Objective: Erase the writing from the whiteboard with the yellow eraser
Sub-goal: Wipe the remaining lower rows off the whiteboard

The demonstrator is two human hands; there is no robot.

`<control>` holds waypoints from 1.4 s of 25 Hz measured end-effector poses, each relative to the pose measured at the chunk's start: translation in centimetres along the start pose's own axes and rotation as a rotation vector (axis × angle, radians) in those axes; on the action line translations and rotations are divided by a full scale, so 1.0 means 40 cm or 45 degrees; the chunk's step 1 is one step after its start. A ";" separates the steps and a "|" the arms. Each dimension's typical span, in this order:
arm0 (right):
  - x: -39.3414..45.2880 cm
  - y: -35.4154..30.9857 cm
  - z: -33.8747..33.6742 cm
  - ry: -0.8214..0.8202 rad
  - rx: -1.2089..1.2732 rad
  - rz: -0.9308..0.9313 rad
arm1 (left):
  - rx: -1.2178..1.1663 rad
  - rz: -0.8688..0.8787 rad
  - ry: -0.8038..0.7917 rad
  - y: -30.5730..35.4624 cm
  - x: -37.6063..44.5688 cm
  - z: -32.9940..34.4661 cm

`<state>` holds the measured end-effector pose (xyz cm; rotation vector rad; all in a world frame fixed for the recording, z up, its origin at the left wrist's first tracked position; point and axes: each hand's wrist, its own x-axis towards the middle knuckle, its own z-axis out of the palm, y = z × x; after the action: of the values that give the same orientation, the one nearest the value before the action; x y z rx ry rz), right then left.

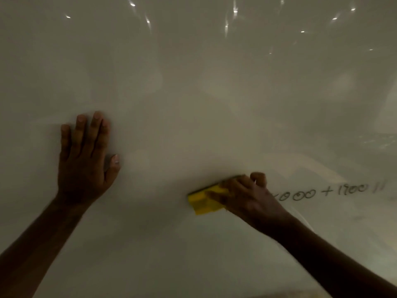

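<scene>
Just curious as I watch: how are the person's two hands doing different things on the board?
The left hand lies flat with straight, spread fingers and holds nothing; the right hand curls its fingers over the yellow eraser. The left hand sits on bare whiteboard, far from the writing; the right hand is at the writing's left end. Both are against the board.

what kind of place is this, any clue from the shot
Hard to say beyond a spot with a whiteboard, perhaps a classroom or office. Handwritten sums remain on it, the right hand holds a yellow eraser, and ceiling lights reflect in the glossy surface.
</scene>
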<state>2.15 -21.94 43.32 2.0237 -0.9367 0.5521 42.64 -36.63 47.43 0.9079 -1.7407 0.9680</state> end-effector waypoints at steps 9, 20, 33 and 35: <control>-0.068 -0.041 0.091 -0.108 0.019 -0.199 | -0.001 -0.141 -0.085 0.119 0.015 -0.005; -0.022 0.133 -0.053 0.103 0.049 0.200 | -0.027 -0.177 -0.102 0.300 0.098 0.016; -0.095 0.262 -0.112 0.151 -0.014 0.153 | 0.079 -0.104 -0.112 0.350 0.166 0.016; -0.100 0.239 -0.090 0.157 0.009 0.121 | 0.079 0.029 -0.092 0.384 0.200 0.028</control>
<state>-7.96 -21.01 47.50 1.9350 -0.9606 0.7244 26.23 -32.46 51.31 0.9757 -1.7938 1.0204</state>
